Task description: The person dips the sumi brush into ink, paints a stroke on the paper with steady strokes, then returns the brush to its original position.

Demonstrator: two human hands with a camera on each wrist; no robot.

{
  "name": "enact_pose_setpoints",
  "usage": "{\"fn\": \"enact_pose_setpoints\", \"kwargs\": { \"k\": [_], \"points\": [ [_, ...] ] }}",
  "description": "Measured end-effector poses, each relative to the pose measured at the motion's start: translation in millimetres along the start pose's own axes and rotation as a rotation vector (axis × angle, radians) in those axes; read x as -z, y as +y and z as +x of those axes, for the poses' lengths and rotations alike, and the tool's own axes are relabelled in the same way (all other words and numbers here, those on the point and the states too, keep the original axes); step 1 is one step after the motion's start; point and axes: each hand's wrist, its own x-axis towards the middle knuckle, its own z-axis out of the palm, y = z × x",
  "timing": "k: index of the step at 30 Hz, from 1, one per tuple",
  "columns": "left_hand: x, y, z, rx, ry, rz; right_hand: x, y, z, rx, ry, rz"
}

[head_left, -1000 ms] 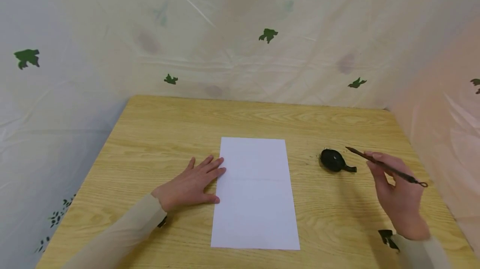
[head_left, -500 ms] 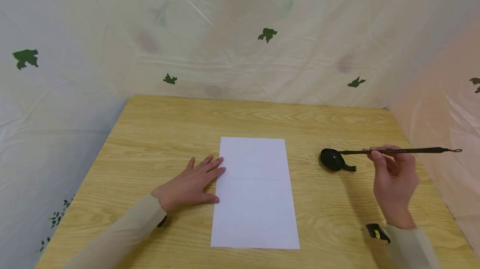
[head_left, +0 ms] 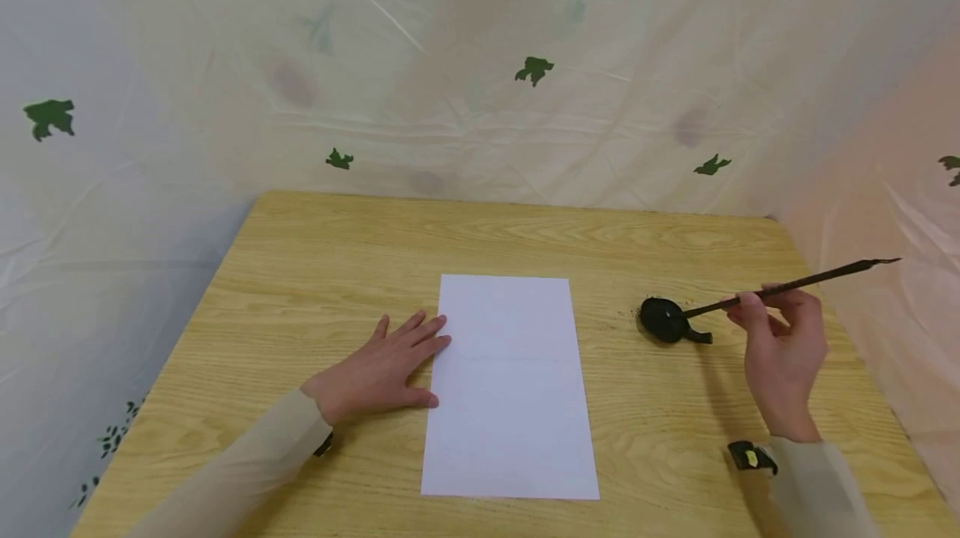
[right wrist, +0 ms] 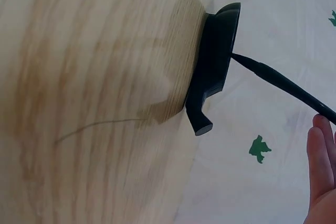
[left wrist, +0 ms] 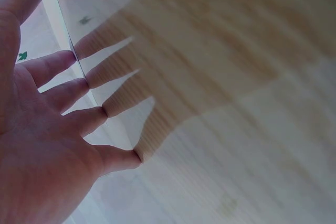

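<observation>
While paper [head_left: 510, 388] lies flat, brush [head_left: 825, 275] seemingly touches dish [head_left: 660, 321].

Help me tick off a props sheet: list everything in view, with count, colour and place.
Table: 1, light wood, across the lower part of the head view
Paper: 1, white, mid-table
Dish: 1, black, short-handled, right of the paper
Specks: several, dark, beside the dish
Brush: 1, dark, slanting, tip at the dish's rim
Curtain: piece count unclear, pale with green bird shapes, behind and beside the table
Wrist-worn devices: 2, black, one at each cuff
Sleeves: 2, beige, on the forearms
Left hand: 1, bare, fingers spread at the paper's left edge
Right hand: 1, bare, pinching the brush
</observation>
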Motion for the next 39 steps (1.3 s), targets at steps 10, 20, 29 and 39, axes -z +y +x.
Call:
{"fn": "enact_pose_setpoints", "kwargs": {
  "k": [10,20,29,39],
  "points": [
    [0.6,0.5,-0.1,0.000,0.004,0.009,2.0,6.9,0.9,-0.081,-0.039,-0.085],
    [-0.4,-0.4,-0.1,-0.003,0.007,0.007,4.5,9.1,-0.1,-0.049,-0.032,-0.140],
    [-1.6,-1.5,0.3,-0.001,0.004,0.022,8.7,2.7,-0.3,0.031,-0.028,-0.181],
    [-0.6,-0.9,1.3,0.000,0.003,0.014,7.8,-5.1,-1.4,0.047,-0.062,-0.040]
  ]
}}
